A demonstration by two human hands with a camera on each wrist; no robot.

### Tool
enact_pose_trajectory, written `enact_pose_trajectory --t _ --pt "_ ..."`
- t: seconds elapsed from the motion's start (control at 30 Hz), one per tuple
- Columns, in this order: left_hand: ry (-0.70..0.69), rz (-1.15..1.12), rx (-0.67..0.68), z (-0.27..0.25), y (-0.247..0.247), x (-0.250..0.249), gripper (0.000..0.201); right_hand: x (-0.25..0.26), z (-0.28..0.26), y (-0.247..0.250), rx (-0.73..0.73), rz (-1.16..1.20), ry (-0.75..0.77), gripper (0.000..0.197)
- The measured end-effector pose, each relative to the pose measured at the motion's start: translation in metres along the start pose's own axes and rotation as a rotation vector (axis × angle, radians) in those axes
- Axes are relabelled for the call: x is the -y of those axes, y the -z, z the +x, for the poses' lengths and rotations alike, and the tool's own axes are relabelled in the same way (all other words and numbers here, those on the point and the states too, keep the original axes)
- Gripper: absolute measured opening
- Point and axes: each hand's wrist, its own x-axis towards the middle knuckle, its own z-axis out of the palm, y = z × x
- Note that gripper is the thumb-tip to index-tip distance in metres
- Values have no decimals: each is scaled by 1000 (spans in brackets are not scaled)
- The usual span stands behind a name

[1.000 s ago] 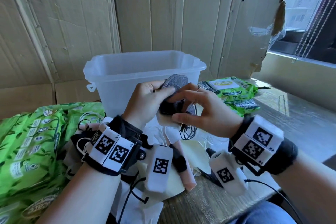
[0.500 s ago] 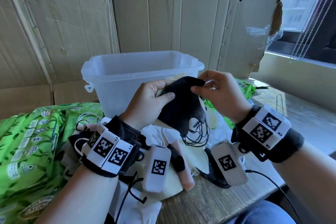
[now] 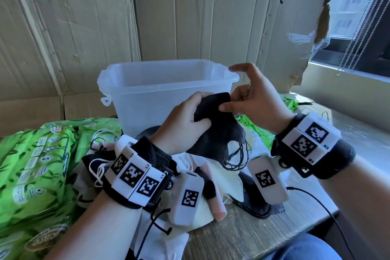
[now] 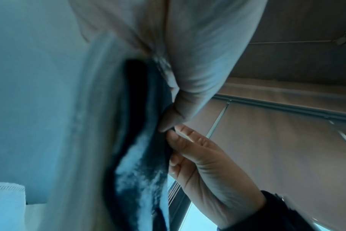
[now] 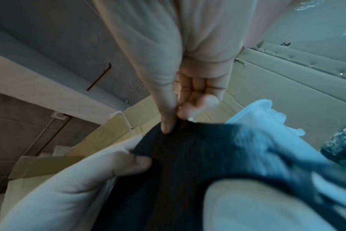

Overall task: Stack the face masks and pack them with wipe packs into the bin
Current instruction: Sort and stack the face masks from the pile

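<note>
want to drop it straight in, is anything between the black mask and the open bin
Nothing visible blocks it. The black mask, held by the left hand and pinched by the right hand, sits just in front of the bin, whose top is open.

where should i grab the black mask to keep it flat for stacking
Take the black mask by its top edge, from both sides. The left hand grips the left part of that edge and the right hand pinches the right corner. Held so, the limp fabric hangs down, with the ear loops dangling below, clear of the fingers.
</note>
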Motion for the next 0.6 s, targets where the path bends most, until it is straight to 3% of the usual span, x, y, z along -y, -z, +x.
enact_pose_trajectory --t 0.07,0.1,0.17,0.23,0.3,0.37,0.4,0.5,0.6 --pt "15 6 21 -1 -1 0 55 -2 -2 -4 -84 -111 -32 65" --pt "18 6 42 -2 -1 0 59 -2 -4 -6 -60 -149 -80 65" --pt "-4 31 69 -2 -2 1 65 -5 -9 -8 140 -62 -191 57" --pt "-49 54 34 -1 -2 0 68 -7 -15 -10 313 121 -224 30" --pt "-93 55 -157 1 -3 1 69 -8 -17 -10 241 265 -164 13" --pt "-69 -29 -397 3 -2 1 64 -6 -17 -9 57 417 -85 16" --pt "-42 -92 -454 5 -3 1 61 -7 -15 -10 -43 468 -52 18" --pt "54 -255 -427 4 -9 -1 60 -8 -14 -17 -198 543 -44 17" --pt "114 -278 -351 3 -18 -2 65 -12 -20 -27 -109 401 -34 19"
